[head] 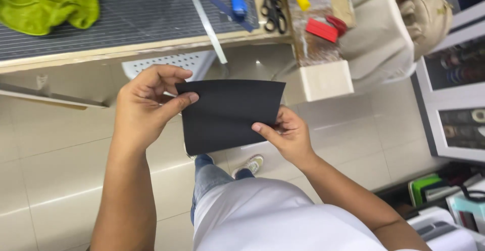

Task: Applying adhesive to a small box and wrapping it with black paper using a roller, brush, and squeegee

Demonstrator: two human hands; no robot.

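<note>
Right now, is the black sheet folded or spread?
Spread, slightly curved: the black sheet shows as one layer, held at opposite edges by the left hand and right hand.

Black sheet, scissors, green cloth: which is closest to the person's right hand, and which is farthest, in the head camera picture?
Counting out from the right hand:
1. The black sheet, pinched at its right edge by that hand, so it is touching.
2. The scissors, up on the table, above the hand.
3. The green cloth, far off at the table's top left corner.
</note>
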